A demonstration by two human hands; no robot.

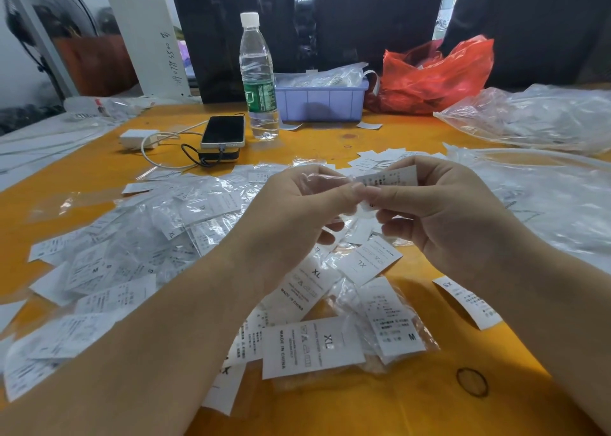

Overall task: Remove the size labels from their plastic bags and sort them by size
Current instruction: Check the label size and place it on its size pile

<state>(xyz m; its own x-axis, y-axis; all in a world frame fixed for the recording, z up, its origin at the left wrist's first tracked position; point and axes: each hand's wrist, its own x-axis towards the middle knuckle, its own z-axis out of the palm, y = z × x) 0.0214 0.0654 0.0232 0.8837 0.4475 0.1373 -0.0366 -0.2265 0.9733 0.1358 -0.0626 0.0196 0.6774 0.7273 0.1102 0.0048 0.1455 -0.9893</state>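
Left hand [297,204] grip pinches a clear plastic bag [319,179]; right hand [439,211] grip pinches the size label [390,178], held above the counter [330,141] centre. Risk: the slick film may slip or tear if tugged. Far purple bin [322,102] holds bagged labels; red bag [436,72] contents unseen.

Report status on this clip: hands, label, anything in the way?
Left hand pinching clear bag. Right hand pinching label, partly out of the bag. Nothing blocking; loose labels piled on table below.
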